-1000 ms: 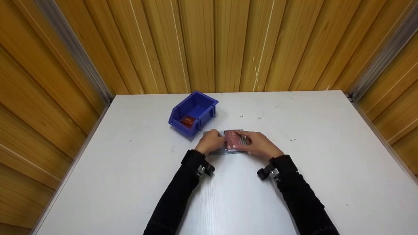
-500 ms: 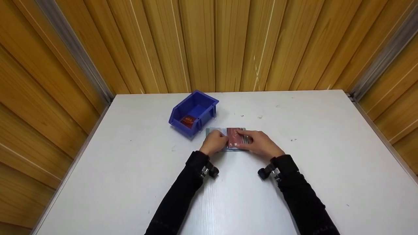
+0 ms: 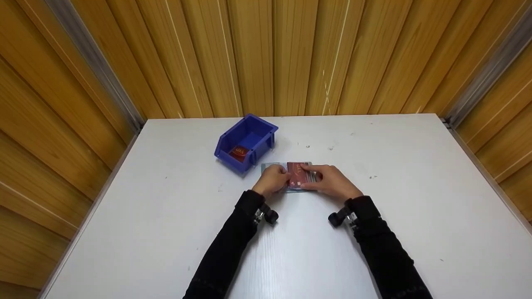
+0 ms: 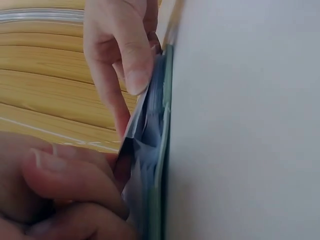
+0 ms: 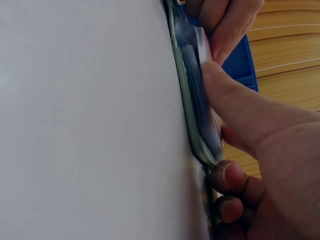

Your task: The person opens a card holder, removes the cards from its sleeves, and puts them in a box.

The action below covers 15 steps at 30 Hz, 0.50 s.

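A card holder (image 3: pixel 266 167) with a green cover and clear plastic pages lies spread on the white table. A dark red card (image 3: pixel 297 173) with gold lettering lies over its right side. My right hand (image 3: pixel 332 182) grips this card across its width, thumb on the near edge and a finger on the far edge. My left hand (image 3: pixel 270 180) has its fingers curled at the card's left edge and pinches the plastic sleeve there. Low in the left wrist view, the sleeve gapes near the left fingers (image 4: pixel 75 175). Stacked pages (image 5: pixel 195 95) show under the right thumb in the right wrist view.
Behind the left hand stands a blue plastic bin (image 3: pixel 262 146), its low front facing the near left. Another dark red card (image 3: pixel 239 153) with gold lettering lies inside it. Wood-patterned panels (image 3: pixel 291 58) enclose the table (image 3: pixel 166 216) at the back and sides.
Over the last second the left hand and the card holder have shifted slightly right and away from me. The right hand keeps its grip on the card, almost in place.
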Motion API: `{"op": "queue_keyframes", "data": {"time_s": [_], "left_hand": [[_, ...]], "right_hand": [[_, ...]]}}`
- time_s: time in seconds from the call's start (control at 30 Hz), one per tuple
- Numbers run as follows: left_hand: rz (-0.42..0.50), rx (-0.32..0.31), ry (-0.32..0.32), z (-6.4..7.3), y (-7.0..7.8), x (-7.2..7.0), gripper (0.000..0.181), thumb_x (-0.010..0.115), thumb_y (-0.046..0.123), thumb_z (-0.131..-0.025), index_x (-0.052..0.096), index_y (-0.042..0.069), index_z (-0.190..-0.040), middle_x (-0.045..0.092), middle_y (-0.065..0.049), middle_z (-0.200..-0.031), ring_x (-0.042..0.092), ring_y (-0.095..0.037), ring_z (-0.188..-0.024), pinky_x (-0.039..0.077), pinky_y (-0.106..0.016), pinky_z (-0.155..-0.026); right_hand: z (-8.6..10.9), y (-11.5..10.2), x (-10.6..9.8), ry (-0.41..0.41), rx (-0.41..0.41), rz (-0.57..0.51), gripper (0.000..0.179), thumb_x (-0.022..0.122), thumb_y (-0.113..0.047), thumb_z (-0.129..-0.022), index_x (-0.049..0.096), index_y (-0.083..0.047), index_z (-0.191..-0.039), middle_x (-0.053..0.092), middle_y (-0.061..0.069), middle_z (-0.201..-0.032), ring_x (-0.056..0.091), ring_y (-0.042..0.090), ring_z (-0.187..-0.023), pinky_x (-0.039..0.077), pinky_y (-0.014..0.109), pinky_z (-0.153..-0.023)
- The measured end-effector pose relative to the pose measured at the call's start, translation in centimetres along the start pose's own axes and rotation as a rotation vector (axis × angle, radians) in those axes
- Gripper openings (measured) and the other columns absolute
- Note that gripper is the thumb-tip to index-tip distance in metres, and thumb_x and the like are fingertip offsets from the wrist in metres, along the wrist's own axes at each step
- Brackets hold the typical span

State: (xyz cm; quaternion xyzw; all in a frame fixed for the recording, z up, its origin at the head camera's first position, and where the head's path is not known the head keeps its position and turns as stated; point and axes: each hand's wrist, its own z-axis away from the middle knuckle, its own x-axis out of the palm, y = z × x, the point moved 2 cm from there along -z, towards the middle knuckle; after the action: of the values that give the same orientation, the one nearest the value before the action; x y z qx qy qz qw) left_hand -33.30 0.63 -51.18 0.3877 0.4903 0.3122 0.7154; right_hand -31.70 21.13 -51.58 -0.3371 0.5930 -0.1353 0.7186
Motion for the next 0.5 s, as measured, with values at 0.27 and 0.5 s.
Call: {"op": "queue_keyframes", "data": {"time_s": [0.27, 0.5], "left_hand": [[0.124, -0.063, -0.041, 0.27, -0.15, -0.09, 0.024, 0.062, 0.009, -0.101, 0.056, 0.011, -0.077, 0.043, 0.007, -0.05, 0.035, -0.004, -0.04, 0.028, -0.022, -0.042], [0.194, -0.078, -0.064, 0.36, -0.41, -0.66, 0.023, 0.064, 0.009, -0.1, 0.057, 0.009, -0.078, 0.041, 0.007, -0.052, 0.032, -0.004, -0.041, 0.027, -0.021, -0.042]], "right_hand": [[0.18, 0.2, -0.01, -0.001, -0.016, -0.012, 0.073, 0.081, -0.049, -0.087, 0.054, -0.025, -0.151, 0.057, 0.023, -0.146, 0.055, 0.025, -0.113, 0.043, 0.043, -0.103], [0.17, 0.22, -0.09, -0.005, -0.008, -0.034, 0.072, 0.082, -0.044, -0.087, 0.054, -0.023, -0.15, 0.054, 0.022, -0.151, 0.053, 0.024, -0.111, 0.043, 0.041, -0.101]]}}
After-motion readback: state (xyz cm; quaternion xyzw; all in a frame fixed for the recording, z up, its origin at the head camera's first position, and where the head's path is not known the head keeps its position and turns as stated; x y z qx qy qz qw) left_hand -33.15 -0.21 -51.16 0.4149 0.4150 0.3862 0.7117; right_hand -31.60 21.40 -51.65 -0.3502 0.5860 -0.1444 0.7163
